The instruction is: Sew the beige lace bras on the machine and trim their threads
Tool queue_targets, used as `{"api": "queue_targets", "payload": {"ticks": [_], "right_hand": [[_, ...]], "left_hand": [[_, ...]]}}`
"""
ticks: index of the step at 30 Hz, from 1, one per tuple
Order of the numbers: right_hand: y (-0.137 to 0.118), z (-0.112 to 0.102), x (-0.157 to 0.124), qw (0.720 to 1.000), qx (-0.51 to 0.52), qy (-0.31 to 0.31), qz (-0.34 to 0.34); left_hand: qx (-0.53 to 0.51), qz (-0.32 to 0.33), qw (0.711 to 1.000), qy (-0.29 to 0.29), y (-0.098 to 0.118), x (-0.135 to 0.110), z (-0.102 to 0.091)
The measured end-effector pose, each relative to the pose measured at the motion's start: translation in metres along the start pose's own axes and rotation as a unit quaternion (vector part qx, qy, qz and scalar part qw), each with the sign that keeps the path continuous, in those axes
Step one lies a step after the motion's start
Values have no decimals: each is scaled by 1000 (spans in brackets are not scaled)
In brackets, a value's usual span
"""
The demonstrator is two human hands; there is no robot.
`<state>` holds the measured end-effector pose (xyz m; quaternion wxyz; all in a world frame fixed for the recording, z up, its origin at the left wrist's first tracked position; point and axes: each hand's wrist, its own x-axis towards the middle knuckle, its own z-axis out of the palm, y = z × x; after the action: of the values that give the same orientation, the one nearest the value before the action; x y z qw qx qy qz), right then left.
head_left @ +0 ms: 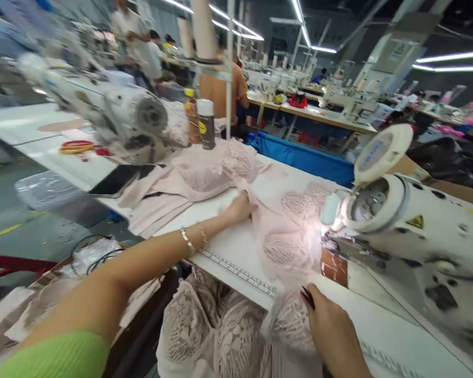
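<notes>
A pale pink lace garment (287, 236) lies across the white sewing table (236, 247), its far end under the needle of a white sewing machine (410, 226). My left hand (240, 207) reaches out along the table and grips the pink fabric at its left edge, fingers closed on it. At the table's near edge my right hand (331, 331) pinches the same lace where it hangs down into my lap. More lace (213, 331) is bunched in my lap.
A pile of pink pieces (197, 176) lies left of the left hand, beside a black phone (120, 178) and two spray bottles (205, 123). Another sewing machine (114, 113) stands at the back left. People work at benches behind. A blue bin (307, 157) sits beyond the table.
</notes>
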<state>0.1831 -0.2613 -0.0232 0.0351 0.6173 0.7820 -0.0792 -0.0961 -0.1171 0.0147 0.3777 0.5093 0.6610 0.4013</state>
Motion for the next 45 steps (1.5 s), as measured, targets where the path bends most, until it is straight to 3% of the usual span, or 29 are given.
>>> {"api": "queue_targets", "payload": {"ticks": [1, 4, 6, 7, 9, 10, 11, 14, 18, 21, 24, 26, 29, 32, 35, 37, 40, 45], "right_hand": [[1, -4, -2, 1000, 1, 23, 7], [1, -22, -3, 1000, -3, -2, -5], [3, -40, -2, 999, 7, -36, -16], [6, -51, -2, 998, 22, -53, -28], [19, -76, -2, 991, 70, -81, -77], [28, -89, -2, 985, 87, -101, -109], [39, -99, -1, 981, 91, -109, -132], [70, -113, 6, 990, -1, -96, -105], [80, -85, 33, 992, -121, 13, -23], [70, -52, 60, 990, -32, 130, 33], [62, -29, 79, 974, 88, 184, 97], [61, -22, 82, 966, 128, 193, 114], [63, -19, 79, 959, 169, 207, 93], [62, -17, 75, 957, 168, 223, 79], [59, -15, 73, 957, 148, 241, 69], [58, -13, 73, 955, 144, 252, 60], [57, -11, 70, 954, 141, 258, 49], [58, -5, 63, 965, 109, 237, 27]], "left_hand": [[15, 18, 1000, 14, 1, 2, -3], [44, 116, 992, 18, 4, -7, 7], [84, 249, 958, -114, 5, -26, 27], [120, 349, 904, -218, 5, -37, 40], [194, 515, 752, -362, 4, -59, 70], [227, 563, 694, -386, 3, -67, 84], [251, 585, 671, -380, 2, -73, 97], [281, 584, 685, -331, 0, -77, 122], [250, 589, 690, -338, 4, -56, 127], [184, 572, 692, -400, 9, -36, 124], [118, 493, 741, -440, 12, -25, 124], [94, 460, 771, -431, 12, -25, 127], [119, 487, 787, -360, 6, -34, 130], [227, 532, 774, -257, -3, -44, 130], [320, 571, 726, -210, -9, -49, 130], [344, 587, 704, -204, -8, -50, 129], [345, 592, 696, -214, -5, -51, 129], [317, 566, 716, -259, -2, -49, 128]]}}
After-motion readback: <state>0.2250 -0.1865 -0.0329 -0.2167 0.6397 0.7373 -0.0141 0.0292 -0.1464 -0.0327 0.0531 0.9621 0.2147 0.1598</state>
